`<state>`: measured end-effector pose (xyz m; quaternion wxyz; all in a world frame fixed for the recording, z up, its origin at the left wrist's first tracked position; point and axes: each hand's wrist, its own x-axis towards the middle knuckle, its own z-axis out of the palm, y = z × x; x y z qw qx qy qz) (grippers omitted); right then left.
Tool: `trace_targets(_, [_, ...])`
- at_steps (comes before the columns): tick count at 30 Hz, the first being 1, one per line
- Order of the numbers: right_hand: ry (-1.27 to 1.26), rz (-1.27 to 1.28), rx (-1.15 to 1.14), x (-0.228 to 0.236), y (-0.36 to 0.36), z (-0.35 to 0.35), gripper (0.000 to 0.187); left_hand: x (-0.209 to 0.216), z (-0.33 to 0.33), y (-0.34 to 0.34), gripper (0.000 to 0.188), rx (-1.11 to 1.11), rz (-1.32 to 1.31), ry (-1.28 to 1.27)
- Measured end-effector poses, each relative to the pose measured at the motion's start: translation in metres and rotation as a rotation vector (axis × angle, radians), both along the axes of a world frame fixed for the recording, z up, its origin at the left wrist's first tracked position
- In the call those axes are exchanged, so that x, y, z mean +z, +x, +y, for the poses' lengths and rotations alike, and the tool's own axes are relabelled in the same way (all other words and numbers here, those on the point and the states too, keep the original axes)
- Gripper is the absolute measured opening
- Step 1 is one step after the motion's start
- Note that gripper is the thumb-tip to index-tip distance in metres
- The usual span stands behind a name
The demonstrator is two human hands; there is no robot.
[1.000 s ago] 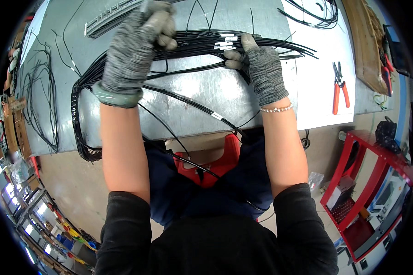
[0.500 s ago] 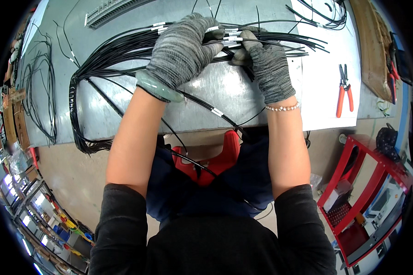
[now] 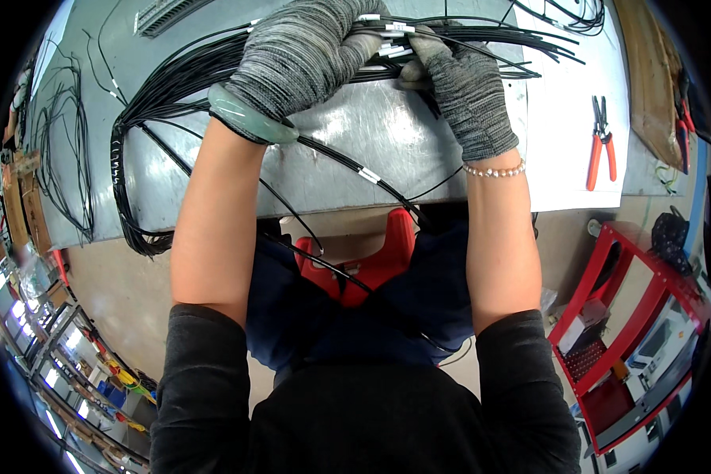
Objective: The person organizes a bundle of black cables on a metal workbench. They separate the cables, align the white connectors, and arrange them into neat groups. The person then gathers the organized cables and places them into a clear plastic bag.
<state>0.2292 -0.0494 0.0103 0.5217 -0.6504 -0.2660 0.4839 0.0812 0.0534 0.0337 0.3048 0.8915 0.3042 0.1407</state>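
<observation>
R hand (image 3: 464,99) closed on the blk cable bundle (image 3: 188,67): thumb on top, fingers curled below, cables pinched btwn. L hand (image 3: 304,59) curled over same bundle just left of it, thumb tip close to the wht label sleeves (image 3: 392,50); whether it pinches a cable cannot be told, fingers partly hidden. Both in knit gloves (image 3: 284,71), mottled grey/blk, ribbed, w/ smoother pale coating at fingertips. Wht label sleeves are short tubes, clustered btwn the hands; dark marks on some, too small to read.

Blk cable bundle: thin, round, smooth-jacketed strands, running crosswise thru the grip. Right of grip, ends fan out loose. Left of grip, strands gather and bend toward the body as one wrapped trunk (image 3: 118,170) w/ pale marks, illegible. Below grip, a cable branch (image 3: 332,153) runs diag. to the table edge, carrying one wht sleeve (image 3: 369,174).

At wrists: L, smooth pale green bangle (image 3: 249,118); R, beaded bracelet (image 3: 494,171).

Under grip: grey metal table (image 3: 403,146), dull sheen. Upper left: grey slotted rail (image 3: 168,16), long, ribbed. Far left: loose blk wires (image 3: 85,158) in long loops. Right: flat wht sheet (image 3: 565,118) w/ red-handled pliers (image 3: 600,150) on it, tips pointing away from body. Beyond sheet: brown board (image 3: 648,87), uneven edge. Nearer body than grip: glossy red seat (image 3: 363,272), curved; lower right, red cart (image 3: 584,292), perforated panel.
</observation>
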Motion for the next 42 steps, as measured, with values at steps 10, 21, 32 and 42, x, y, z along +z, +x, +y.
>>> trace_targets(10, [0.005,-0.079,0.059,-0.013,0.008,-0.001,0.041,0.021,-0.012,0.011,0.019,-0.060,0.143,0.291])
trace_targets(21, [0.154,-0.210,0.092,-0.026,0.014,-0.001,0.045,0.017,-0.009,0.007,0.022,-0.056,0.045,0.306])
trace_targets(32, [-0.113,0.040,-0.054,0.002,0.001,0.004,0.040,0.009,-0.016,0.003,0.038,0.069,0.173,0.226])
trace_targets(42, [-0.037,0.034,-0.068,-0.002,0.001,0.004,0.029,0.008,-0.023,0.009,0.034,0.057,0.234,0.389])
